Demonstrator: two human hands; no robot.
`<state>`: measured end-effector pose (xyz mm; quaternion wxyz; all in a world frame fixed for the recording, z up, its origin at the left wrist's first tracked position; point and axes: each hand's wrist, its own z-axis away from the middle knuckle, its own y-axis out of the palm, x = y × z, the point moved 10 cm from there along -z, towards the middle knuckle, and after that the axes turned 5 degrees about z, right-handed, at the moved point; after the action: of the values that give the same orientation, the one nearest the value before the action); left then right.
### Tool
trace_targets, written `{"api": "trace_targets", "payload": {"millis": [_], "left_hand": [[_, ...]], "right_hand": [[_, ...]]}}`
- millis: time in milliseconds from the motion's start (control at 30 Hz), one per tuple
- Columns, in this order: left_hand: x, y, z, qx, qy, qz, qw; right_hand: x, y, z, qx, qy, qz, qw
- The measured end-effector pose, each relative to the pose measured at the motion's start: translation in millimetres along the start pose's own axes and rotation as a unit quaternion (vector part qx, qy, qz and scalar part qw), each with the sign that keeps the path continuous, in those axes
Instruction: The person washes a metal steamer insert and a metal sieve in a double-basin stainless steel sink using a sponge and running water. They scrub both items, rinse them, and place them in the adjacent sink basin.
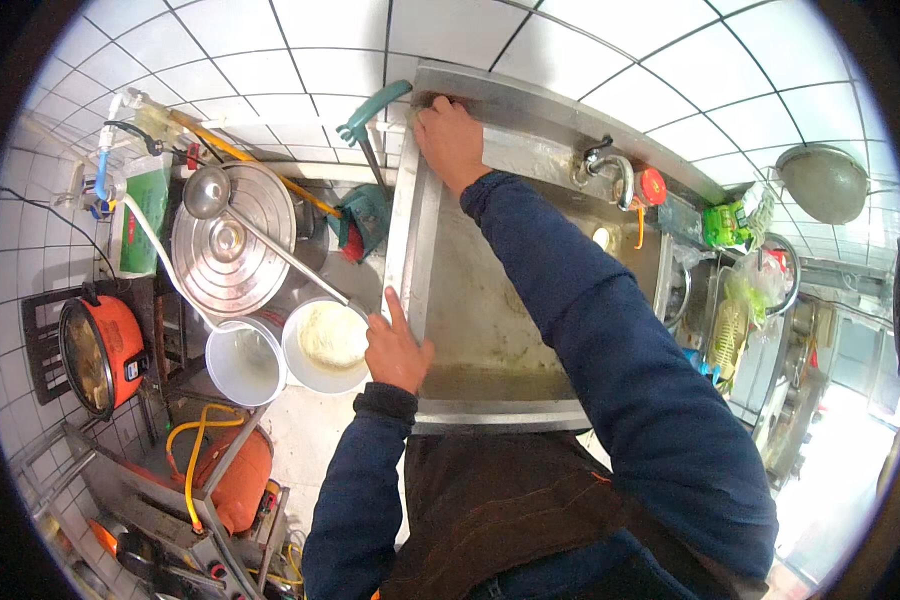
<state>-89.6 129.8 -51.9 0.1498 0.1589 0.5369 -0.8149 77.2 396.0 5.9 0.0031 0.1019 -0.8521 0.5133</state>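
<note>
Across the stainless steel sink (pixel 487 322) my right arm reaches to its back left corner. My right hand (pixel 452 142) is bent over the rim there; whatever lies under its fingers is hidden. At the left rim of the sink is my left hand (pixel 397 349), index finger extended along the metal edge and no object visible in it. Just left of that hand stands a white bucket (pixel 334 341) with pale contents. A long-handled metal ladle (pixel 208 192) has its handle end above this bucket. The faucet (pixel 622 176) is at the back of the sink.
Beside the first bucket stands another white bucket (pixel 246 364). Behind are a large round metal lid (pixel 232 247) and a green-handled brush or scoop (pixel 375 112). An orange gas cylinder (pixel 236 472) and an orange cooker (pixel 101 356) are at left; a red-lidded jar (pixel 651 186) stands by the faucet.
</note>
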Motion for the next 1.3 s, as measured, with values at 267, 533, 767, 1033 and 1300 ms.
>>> {"api": "trace_targets", "payload": {"millis": [267, 533, 767, 1033, 1300], "left_hand": [[-3, -6, -3, -0.007, 0.005, 0.022, 1.000], [-7, -9, 0, -0.022, 0.010, 0.007, 1.000], [-7, -9, -2, -0.028, 0.014, 0.003, 1.000], [0, -1, -2, -0.053, 0.031, 0.037, 0.997], [12, -6, 8, -0.113, 0.089, 0.145, 0.979]], "right_hand": [[12, -14, 9, 0.079, -0.115, -0.022, 0.990], [36, -25, 42, 0.066, -0.106, -0.041, 0.991], [6, -17, 2, 0.015, -0.033, 0.018, 0.999], [63, -43, 110, 0.054, -0.117, -0.181, 0.975], [117, -103, 166, 0.063, -0.202, -0.245, 0.946]]}}
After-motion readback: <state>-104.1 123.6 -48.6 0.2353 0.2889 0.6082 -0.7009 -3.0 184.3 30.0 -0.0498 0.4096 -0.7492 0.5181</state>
